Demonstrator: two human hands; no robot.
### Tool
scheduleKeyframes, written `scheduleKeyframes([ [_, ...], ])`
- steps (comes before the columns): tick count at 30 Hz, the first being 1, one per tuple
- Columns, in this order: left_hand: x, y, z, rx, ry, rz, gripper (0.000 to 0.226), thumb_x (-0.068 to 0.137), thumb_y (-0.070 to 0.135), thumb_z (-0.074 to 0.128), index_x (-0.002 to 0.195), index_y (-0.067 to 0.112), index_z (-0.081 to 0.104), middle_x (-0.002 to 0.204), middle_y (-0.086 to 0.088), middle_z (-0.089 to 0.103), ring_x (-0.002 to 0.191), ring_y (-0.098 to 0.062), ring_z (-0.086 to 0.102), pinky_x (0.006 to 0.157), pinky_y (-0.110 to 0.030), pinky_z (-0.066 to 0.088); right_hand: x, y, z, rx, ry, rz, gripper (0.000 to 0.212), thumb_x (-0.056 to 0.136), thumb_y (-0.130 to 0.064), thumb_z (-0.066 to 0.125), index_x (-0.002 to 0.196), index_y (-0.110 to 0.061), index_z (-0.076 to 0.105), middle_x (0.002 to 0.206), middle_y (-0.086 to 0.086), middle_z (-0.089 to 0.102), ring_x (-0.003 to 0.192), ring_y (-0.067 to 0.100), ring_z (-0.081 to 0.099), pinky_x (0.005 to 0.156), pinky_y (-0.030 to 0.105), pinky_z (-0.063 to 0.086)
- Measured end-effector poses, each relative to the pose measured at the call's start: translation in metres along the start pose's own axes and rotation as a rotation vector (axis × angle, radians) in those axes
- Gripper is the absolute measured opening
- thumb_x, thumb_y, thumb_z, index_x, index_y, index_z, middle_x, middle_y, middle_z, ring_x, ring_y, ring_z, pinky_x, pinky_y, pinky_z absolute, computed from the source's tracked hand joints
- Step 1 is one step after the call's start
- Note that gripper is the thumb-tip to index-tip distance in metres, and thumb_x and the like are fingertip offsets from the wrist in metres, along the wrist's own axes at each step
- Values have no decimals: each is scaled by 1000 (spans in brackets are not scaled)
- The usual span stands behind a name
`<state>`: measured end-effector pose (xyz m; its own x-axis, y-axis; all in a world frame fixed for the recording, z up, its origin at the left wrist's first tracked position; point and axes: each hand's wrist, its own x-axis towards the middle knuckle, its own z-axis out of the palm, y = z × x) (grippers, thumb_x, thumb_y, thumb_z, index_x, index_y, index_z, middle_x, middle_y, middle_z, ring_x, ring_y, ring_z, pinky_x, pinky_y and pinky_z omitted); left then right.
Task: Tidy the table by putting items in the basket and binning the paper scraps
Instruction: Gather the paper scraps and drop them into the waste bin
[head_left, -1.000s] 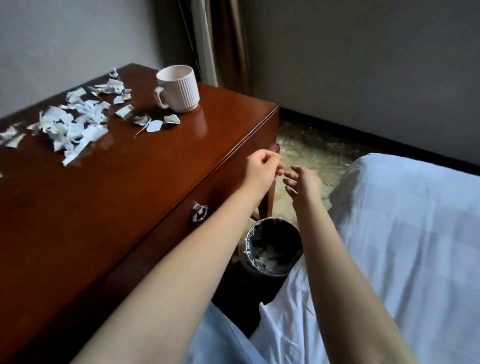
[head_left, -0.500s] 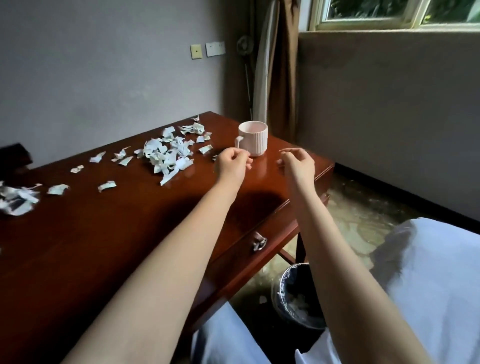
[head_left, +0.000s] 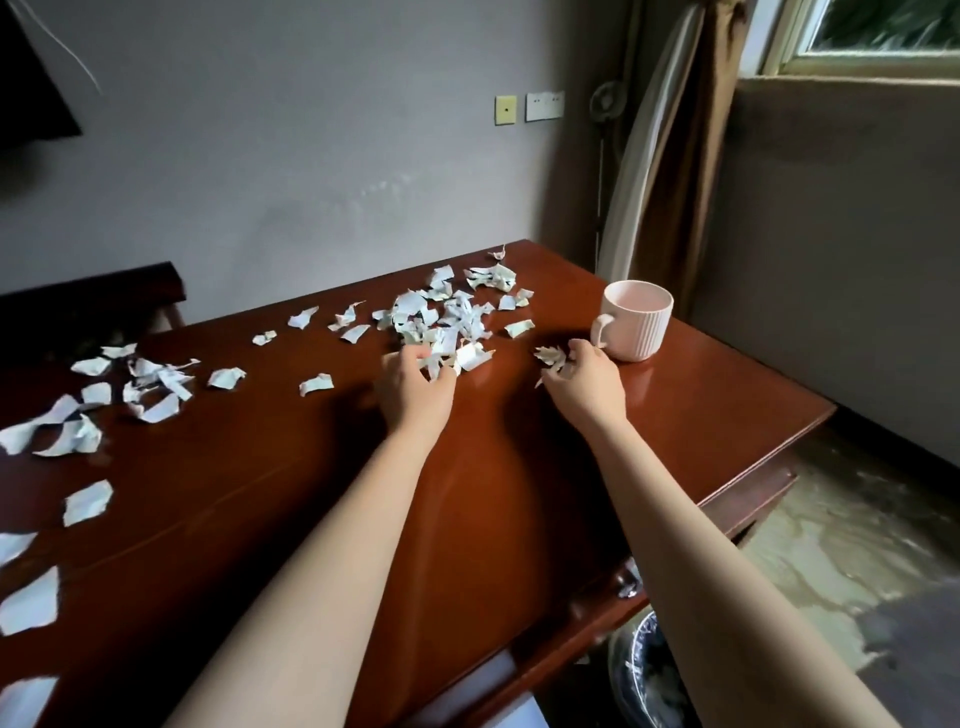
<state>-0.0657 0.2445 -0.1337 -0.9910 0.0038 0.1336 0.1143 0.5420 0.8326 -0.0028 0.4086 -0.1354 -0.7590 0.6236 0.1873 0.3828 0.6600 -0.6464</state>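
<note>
Torn white paper scraps lie scattered over a dark red wooden table, thickest in a pile at the far middle. My left hand rests at the near edge of that pile, fingers curled over several scraps. My right hand is closed on a few scraps just left of a pale pink ribbed mug. More scraps lie along the table's left side. The bin, lined with a dark bag, stands on the floor under the table's near right corner, partly hidden by my right forearm.
The table's right edge drops to a patterned floor. A drawer handle sticks out of the front. A curtain hangs in the corner behind the mug. A dark chair back stands at the far left.
Both hands left the bin beside the table, rose over the tabletop and reached forward to the scrap pile. They now close on scraps; the view has lifted from floor to table.
</note>
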Motion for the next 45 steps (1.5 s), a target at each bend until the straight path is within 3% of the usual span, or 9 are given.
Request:
scheduleKeyframes([
  [6, 23, -11, 7, 302, -94, 173, 68, 85, 48, 58, 142, 22, 32, 150, 0, 22, 139, -28, 19, 113, -43, 27, 30, -6, 26, -164, -59, -72, 77, 83, -57, 57, 146, -23, 29, 145, 10, 42, 133, 30, 39, 110, 43, 34],
  [10, 43, -7, 15, 563, -203, 304, 75, 85, 59, 51, 147, 28, 22, 156, -1, 12, 143, -26, 10, 112, -47, 20, 33, -1, 36, -298, -40, -204, 64, 89, -54, 51, 144, -26, 35, 139, 9, 46, 128, 30, 41, 104, 43, 35],
  [17, 53, 0, 28, 760, -234, 376, 63, 85, 67, 40, 130, 23, 44, 135, -8, 37, 130, -30, 32, 103, -45, 35, 29, -4, 38, -395, 43, -296, 39, 92, -47, 49, 114, -16, 56, 114, 9, 50, 106, 29, 46, 81, 38, 39],
  [22, 50, 1, 28, 699, -199, 458, 43, 96, 46, 40, 123, 15, 49, 129, -10, 45, 120, -30, 44, 93, -37, 41, 29, -5, 37, -343, 17, -309, 29, 92, -40, 51, 107, -16, 55, 108, 8, 49, 100, 28, 50, 72, 35, 41],
  [26, 47, 2, 26, 657, -183, 514, 34, 100, 32, 36, 118, 10, 54, 119, -11, 53, 106, -29, 55, 81, -33, 43, 29, -5, 34, -265, -31, -247, 35, 82, -33, 53, 114, -19, 55, 116, 6, 47, 109, 28, 44, 82, 35, 43],
  [32, 49, 0, 16, 408, -138, 342, 30, 101, 25, 36, 101, 2, 54, 99, -18, 62, 88, -35, 59, 67, -35, 42, 29, -5, 32, -255, -78, -280, 51, 84, -51, 49, 130, -30, 50, 136, -2, 45, 126, 22, 38, 98, 40, 32],
  [36, 47, -4, 3, 173, -39, 233, 28, 100, 21, 40, 99, -2, 56, 82, -14, 55, 71, -25, 49, 61, -30, 36, 29, -5, 34, -312, -133, -330, 62, 82, -72, 41, 130, -34, 49, 137, -3, 47, 128, 22, 38, 99, 43, 32],
  [40, 46, -10, -8, 90, 12, 141, 28, 98, 19, 43, 88, -4, 55, 82, -23, 55, 74, -35, 48, 62, -30, 35, 31, -8, 33, -266, -174, -285, 73, 78, -79, 35, 135, -34, 44, 139, -1, 46, 129, 25, 39, 103, 46, 30],
  [45, 42, -19, -10, 245, -23, 178, 27, 97, 21, 42, 107, 3, 59, 104, -19, 65, 98, -34, 60, 71, -35, 46, 32, -19, 42, -378, -129, -234, 73, 81, -78, 34, 132, -29, 48, 136, 4, 46, 126, 28, 39, 100, 47, 32],
])
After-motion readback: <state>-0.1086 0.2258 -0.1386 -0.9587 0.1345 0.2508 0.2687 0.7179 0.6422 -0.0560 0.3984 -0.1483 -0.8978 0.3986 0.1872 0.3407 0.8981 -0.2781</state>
